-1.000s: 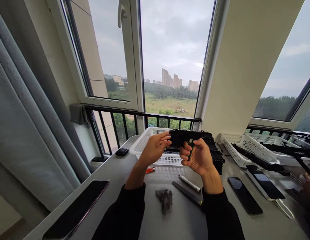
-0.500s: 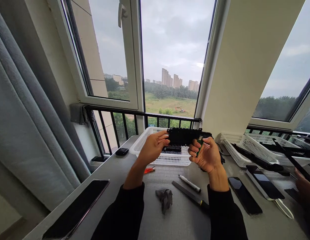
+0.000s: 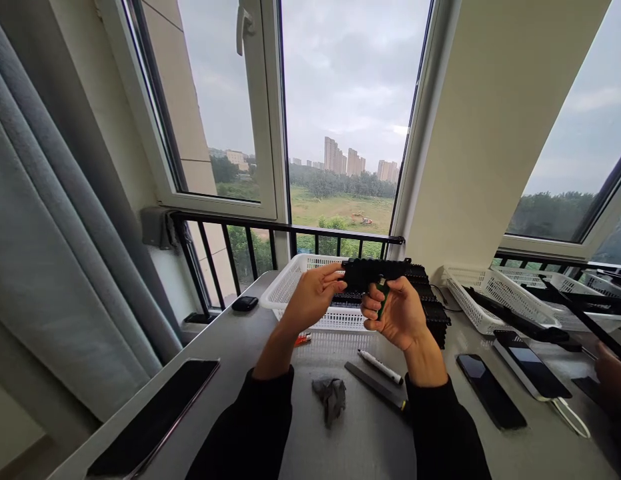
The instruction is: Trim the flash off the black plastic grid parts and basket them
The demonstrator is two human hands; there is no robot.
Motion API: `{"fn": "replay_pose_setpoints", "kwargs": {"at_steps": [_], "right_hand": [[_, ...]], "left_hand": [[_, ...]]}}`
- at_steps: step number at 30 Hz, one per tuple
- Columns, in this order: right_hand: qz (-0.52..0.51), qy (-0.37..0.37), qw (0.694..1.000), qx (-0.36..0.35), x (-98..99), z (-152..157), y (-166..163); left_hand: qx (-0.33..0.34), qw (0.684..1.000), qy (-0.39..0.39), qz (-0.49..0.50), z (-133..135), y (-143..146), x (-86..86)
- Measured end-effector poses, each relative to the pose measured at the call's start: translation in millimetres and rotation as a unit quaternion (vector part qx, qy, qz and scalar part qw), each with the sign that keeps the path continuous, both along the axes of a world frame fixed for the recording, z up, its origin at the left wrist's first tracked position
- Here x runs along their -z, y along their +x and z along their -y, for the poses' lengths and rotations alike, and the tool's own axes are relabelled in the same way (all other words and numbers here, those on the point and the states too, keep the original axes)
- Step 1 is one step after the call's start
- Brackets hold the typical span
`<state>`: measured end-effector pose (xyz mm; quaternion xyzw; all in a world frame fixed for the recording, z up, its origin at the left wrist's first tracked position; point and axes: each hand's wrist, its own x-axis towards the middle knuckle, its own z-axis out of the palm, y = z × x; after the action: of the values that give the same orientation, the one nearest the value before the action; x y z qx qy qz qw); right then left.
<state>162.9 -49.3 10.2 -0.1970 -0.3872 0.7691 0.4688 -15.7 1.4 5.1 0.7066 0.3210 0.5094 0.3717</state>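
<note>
My left hand (image 3: 313,297) pinches the left end of a black plastic part (image 3: 360,272), which is held up above the table. A green lighter (image 3: 383,298) is gripped in my right hand (image 3: 400,319), its metal top close to the front of the part. Whether a flame burns is too small to tell. Behind my hands stands a white plastic basket (image 3: 283,285) with more black parts in it. A stack of similar black parts (image 3: 436,312) rises to the right of my right hand.
Before me lie a white marker (image 3: 380,367), a flat grey blade-like tool (image 3: 371,385), a crumpled grey cloth (image 3: 331,399) and an orange item (image 3: 303,339). Phones (image 3: 490,390) lie to the right, a dark slab (image 3: 155,417) to the left. Another person's hand (image 3: 613,370) works at far right.
My right hand has moved left with the lighter along the black part. The part has shifted slightly right, and the stack behind shows more.
</note>
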Motion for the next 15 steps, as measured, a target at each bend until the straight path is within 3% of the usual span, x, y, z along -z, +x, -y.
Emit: {"fn": "replay_pose_setpoints", "kwargs": {"at_steps": [7,10,13,15], "right_hand": [[0.018,0.021,0.999,-0.020,5.5,1.4,-19.1],[0.035,0.043,0.998,0.006,6.8,4.0,-18.1],[0.094,0.073,0.984,0.136,7.6,4.4,-10.7],[0.130,0.097,0.949,0.270,8.6,2.1,-6.1]], "left_hand": [[-0.005,0.999,0.026,-0.024,8.4,8.4,-4.9],[-0.011,1.000,0.016,-0.012,5.1,7.1,-4.3],[-0.025,0.998,-0.032,0.039,1.7,4.6,-4.2],[-0.032,0.993,-0.071,0.085,1.2,2.9,-5.0]]}}
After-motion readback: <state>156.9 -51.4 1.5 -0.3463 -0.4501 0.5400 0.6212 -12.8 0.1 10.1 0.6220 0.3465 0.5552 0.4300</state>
